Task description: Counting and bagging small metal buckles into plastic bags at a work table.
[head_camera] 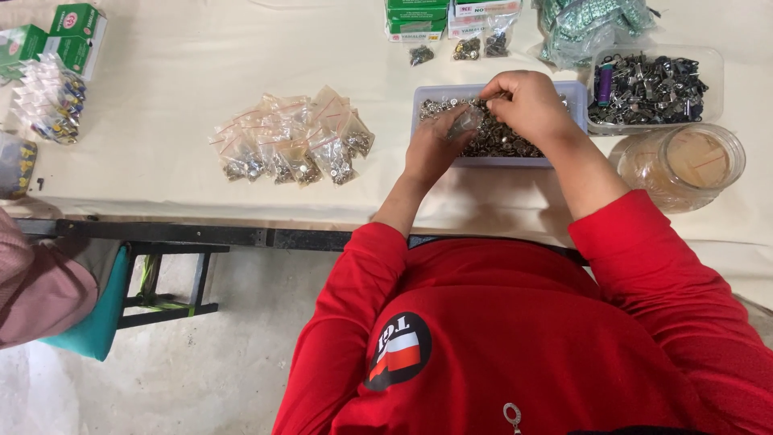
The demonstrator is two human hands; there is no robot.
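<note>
A shallow lilac tray [578, 90] of small silver metal parts sits on the cream-covered table [177, 72]. My left hand [433, 147] holds a small clear plastic bag [465, 122] over the tray's front edge. Over the parts, my right hand [527, 105] has its fingers pinched together at the bag's mouth, apparently on a few of the small parts. Both arms are in red sleeves.
A heap of filled clear bags [290, 141] lies left of the tray. To the right stand a clear tub of darker metal clips [651, 87] and a lidded plastic jar [684, 165]. Green boxes [56, 36] and more bags line the far edge. Another person's sleeve [36, 286] shows lower left.
</note>
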